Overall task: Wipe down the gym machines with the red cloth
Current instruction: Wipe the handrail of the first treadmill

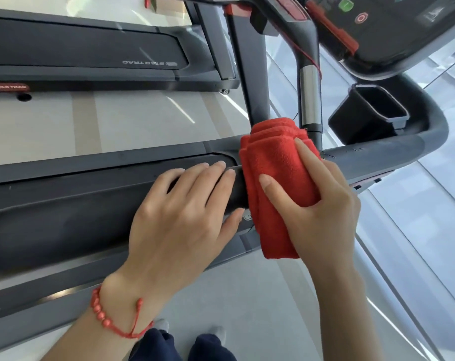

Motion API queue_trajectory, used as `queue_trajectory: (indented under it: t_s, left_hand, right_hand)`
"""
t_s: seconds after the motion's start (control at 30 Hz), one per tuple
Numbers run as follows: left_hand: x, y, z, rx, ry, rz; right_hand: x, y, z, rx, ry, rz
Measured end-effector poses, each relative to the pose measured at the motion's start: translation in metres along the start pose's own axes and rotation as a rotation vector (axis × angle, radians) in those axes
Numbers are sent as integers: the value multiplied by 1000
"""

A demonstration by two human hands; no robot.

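Note:
A folded red cloth (276, 162) is draped over the dark side handrail (377, 156) of a treadmill. My right hand (322, 207) presses on the cloth and wraps it around the rail, thumb across its front. My left hand (184, 217) grips the same rail just left of the cloth, fingers over the top and thumb underneath. A red bead bracelet sits on my left wrist. The rail under the cloth is hidden.
The treadmill's belt deck (65, 209) runs to the left below the rail. Its console (393, 24) with red and green buttons is at top right, a black cup holder (369, 113) below it. A second treadmill (91, 48) stands beyond. Pale floor lies between them.

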State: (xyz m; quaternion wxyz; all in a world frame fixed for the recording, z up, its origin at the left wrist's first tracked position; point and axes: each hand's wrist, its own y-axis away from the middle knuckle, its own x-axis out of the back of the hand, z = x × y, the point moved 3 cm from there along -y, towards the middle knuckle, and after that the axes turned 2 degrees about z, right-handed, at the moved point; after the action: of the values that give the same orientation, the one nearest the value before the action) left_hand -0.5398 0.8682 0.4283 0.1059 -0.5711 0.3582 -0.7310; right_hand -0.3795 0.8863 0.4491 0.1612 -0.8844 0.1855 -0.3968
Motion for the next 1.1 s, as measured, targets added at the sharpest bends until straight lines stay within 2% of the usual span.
queue_trajectory:
  t_s: [0.2,0.33,0.57,0.77,0.93,1.1]
  left_hand:
    - [-6,3,1,-19,-81,35]
    - [-7,2,0,-11,-79,26]
    - [-4,-12,15,62,113,96]
    - [-23,-37,46,62,128,50]
    - [-42,-42,55,44,9,6]
    - [-46,-40,53,17,-66,99]
  right_hand:
    - [6,-8,8,36,-21,-41]
    - [16,-23,22,-51,0,-17]
    - [11,-18,17,51,-13,-78]
    - [31,-42,48,-63,-9,-19]
    - [28,-38,51,35,24,-8]
    - [39,-54,72,21,-2,-26]
